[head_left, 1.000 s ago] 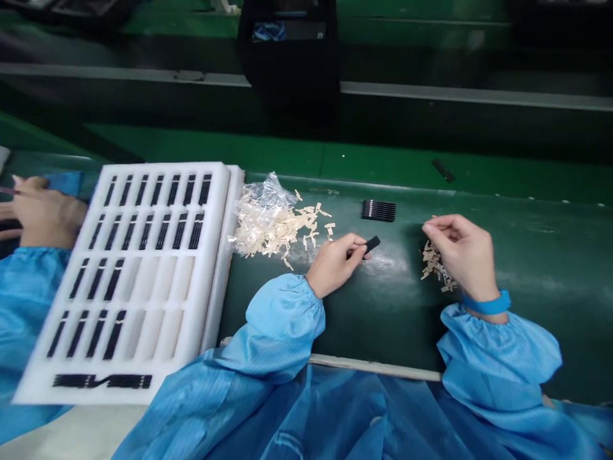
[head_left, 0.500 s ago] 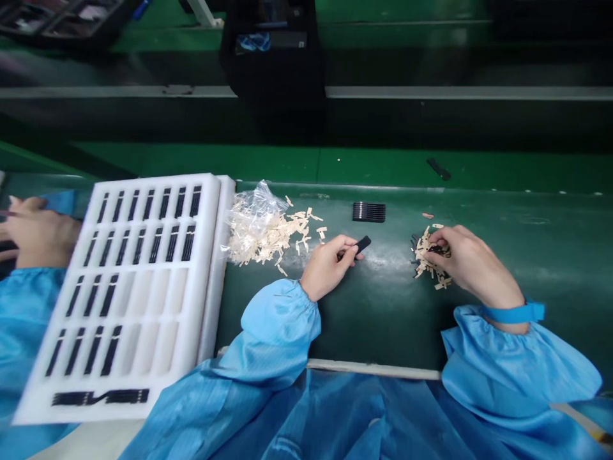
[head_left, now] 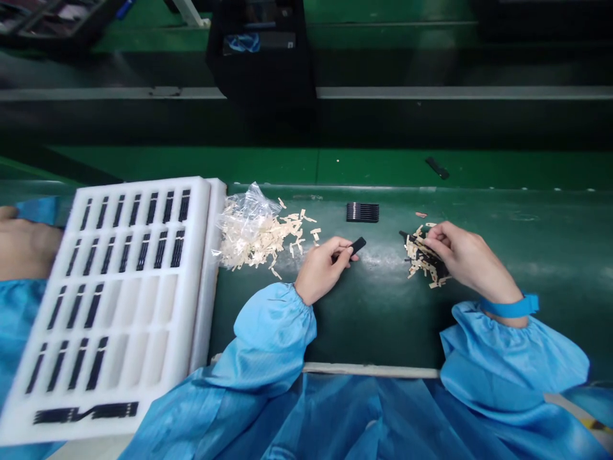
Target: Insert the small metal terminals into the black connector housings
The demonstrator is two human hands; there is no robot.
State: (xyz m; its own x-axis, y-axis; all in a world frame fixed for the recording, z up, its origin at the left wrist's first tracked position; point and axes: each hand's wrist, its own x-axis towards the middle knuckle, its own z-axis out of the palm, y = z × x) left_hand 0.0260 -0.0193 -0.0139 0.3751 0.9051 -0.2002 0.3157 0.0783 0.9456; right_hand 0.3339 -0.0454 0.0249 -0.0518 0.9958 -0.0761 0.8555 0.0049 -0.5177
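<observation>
Pinching a black strip (head_left: 358, 245) above the middle of the desk (head_left: 373, 319), my left hand (head_left: 322, 267) should hold it steady; my right hand (head_left: 462, 255), grip unclear, is at the right-hand cream tabs (head_left: 423, 266), best worked lightly.

I can read no lettering from here; the small pale mark (head_left: 290, 45) on the grey panel (head_left: 275, 41) well beyond the left hand (head_left: 322, 268) is too tiny.

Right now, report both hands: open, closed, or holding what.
Left hand: closed, holding a small black piece.
Right hand: at the pile of beige and black bits; whether it grips any cannot be told.
</observation>
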